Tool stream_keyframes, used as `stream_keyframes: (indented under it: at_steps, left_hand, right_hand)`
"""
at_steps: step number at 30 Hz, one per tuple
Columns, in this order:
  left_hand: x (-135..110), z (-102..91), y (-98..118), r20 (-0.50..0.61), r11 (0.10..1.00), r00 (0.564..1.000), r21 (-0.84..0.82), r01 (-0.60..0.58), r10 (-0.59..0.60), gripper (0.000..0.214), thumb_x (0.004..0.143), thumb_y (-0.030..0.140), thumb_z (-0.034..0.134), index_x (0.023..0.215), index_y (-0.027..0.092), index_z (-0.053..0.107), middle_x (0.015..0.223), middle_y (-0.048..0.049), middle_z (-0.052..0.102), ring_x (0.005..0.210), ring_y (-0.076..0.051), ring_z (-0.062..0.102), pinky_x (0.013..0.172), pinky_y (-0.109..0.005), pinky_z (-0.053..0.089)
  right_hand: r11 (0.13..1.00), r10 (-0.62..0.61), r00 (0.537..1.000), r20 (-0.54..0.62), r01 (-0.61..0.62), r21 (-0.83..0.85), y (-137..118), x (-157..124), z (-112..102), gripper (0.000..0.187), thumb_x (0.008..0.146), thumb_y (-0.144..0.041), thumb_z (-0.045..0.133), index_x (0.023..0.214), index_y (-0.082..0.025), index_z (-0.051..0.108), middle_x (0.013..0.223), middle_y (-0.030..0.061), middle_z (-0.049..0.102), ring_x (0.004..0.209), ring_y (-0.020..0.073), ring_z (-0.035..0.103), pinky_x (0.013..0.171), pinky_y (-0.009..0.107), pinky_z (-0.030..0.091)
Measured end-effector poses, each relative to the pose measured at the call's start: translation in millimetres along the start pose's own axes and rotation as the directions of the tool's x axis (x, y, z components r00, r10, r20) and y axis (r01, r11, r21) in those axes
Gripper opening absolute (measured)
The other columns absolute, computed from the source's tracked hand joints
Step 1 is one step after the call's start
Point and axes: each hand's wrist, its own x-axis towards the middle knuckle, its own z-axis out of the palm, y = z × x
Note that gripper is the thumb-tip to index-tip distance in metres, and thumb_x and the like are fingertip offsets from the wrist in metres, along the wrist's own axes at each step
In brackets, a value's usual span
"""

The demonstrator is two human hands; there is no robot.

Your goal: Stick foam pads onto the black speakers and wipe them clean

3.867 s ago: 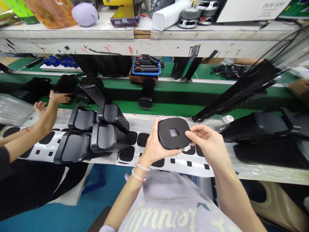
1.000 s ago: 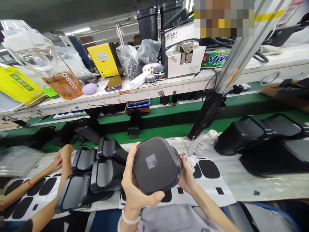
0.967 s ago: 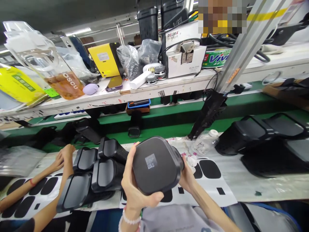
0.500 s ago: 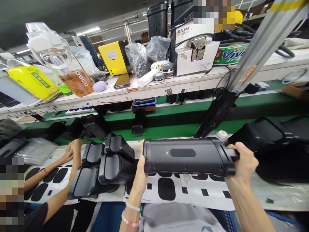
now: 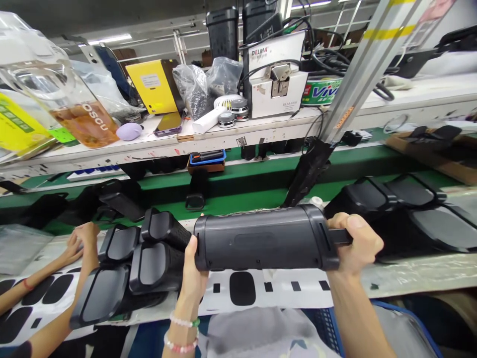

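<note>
A long black speaker housing lies level across the middle of the view, held above the bench. My left hand is closed around its left end, thumb on the near face. At the other end, my right hand makes a fist around the handle, its fingers partly hidden. Below the housing is a white sheet bearing black rounded pads and small black squares. Several similar black housings are grouped just left of my left hand. More black housings lie to the right of my right hand.
A co-worker's hands rest at the bench on the left. Behind is a green conveyor surface, under a white shelf carrying a bottle, a yellow box and a DELMA box. A slanted metal post stands right of centre. Blue baskets are below the bench.
My view has turned to the right, so the scene shifts left. The speaker housing has rolled slightly about its length, with both my hands still on it.
</note>
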Motion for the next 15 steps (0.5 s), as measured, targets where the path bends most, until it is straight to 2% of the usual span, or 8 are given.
stream_keyframes:
  at_steps: [3, 5, 8, 12, 13, 15]
  left_hand:
    - [-0.4, -2.1, 2.3, 0.038, 0.999, 0.998, -0.013, 0.045, -0.044, 0.058, 0.073, 0.067, 0.061, 0.109, 0.023, 0.071, 0.107, -0.0061, 0.075, 0.121, -0.027, 0.059, 0.104, -0.038, 0.049]
    - [-1.7, -2.6, 3.9, 0.085, 0.998, 0.995, -0.036, 0.050, -0.047, 0.061, 0.074, 0.067, 0.061, 0.120, 0.028, 0.066, 0.115, -0.0034, 0.072, 0.121, -0.025, 0.059, 0.104, -0.036, 0.048]
    - [-6.3, 0.2, 5.7, 0.099, 0.998, 0.995, -0.062, 0.024, -0.018, 0.064, 0.073, 0.065, 0.064, 0.127, 0.030, 0.060, 0.121, -0.0014, 0.070, 0.121, -0.023, 0.059, 0.104, -0.032, 0.048]
    - [-12.7, 4.1, 4.7, 0.097, 0.994, 0.991, -0.064, -0.089, 0.095, 0.065, 0.078, 0.061, 0.061, 0.133, 0.028, 0.055, 0.123, -0.0027, 0.068, 0.120, -0.023, 0.060, 0.102, -0.030, 0.049]
    - [-13.4, 3.3, 3.6, 0.112, 0.989, 0.984, -0.065, -0.134, 0.141, 0.064, 0.080, 0.059, 0.059, 0.136, 0.028, 0.052, 0.126, -0.0026, 0.067, 0.121, -0.023, 0.059, 0.101, -0.029, 0.049]
    - [-13.7, -1.0, 1.1, 0.166, 0.965, 0.951, -0.061, -0.255, 0.262, 0.064, 0.083, 0.056, 0.057, 0.141, 0.030, 0.045, 0.134, -0.0020, 0.061, 0.126, -0.022, 0.055, 0.102, -0.029, 0.048]
  right_hand:
    - [0.978, -0.109, 0.990, -0.090, 0.123, 0.170, -9.2, -0.7, 5.0, 0.031, 0.069, -0.028, 0.057, 0.047, -0.023, 0.036, 0.052, -0.0012, 0.031, 0.052, 0.0156, 0.029, 0.054, 0.034, 0.022]
    - [0.967, -0.171, 0.982, -0.077, 0.183, 0.179, -13.7, -0.6, 8.1, 0.029, 0.068, -0.027, 0.056, 0.047, -0.023, 0.037, 0.051, -0.0018, 0.031, 0.052, 0.0150, 0.029, 0.055, 0.033, 0.022]
    - [0.963, -0.173, 0.982, -0.078, 0.185, 0.195, -19.3, -0.7, 10.7, 0.027, 0.066, -0.025, 0.055, 0.046, -0.023, 0.036, 0.050, -0.0022, 0.030, 0.052, 0.0146, 0.029, 0.056, 0.033, 0.023]
    - [0.958, -0.131, 0.988, -0.076, 0.146, 0.249, -21.7, -1.0, 10.8, 0.027, 0.063, -0.026, 0.052, 0.044, -0.022, 0.033, 0.047, -0.0024, 0.027, 0.051, 0.0136, 0.026, 0.057, 0.033, 0.025]
    - [0.953, -0.122, 0.990, -0.075, 0.138, 0.270, -20.5, -0.8, 10.2, 0.027, 0.062, -0.027, 0.051, 0.043, -0.022, 0.033, 0.047, -0.0018, 0.029, 0.052, 0.0140, 0.029, 0.058, 0.034, 0.027]
    - [0.944, -0.056, 0.995, -0.077, 0.078, 0.320, -16.2, 0.1, 8.5, 0.025, 0.065, -0.028, 0.050, 0.043, -0.021, 0.039, 0.056, 0.0022, 0.046, 0.062, 0.0174, 0.045, 0.063, 0.034, 0.036]
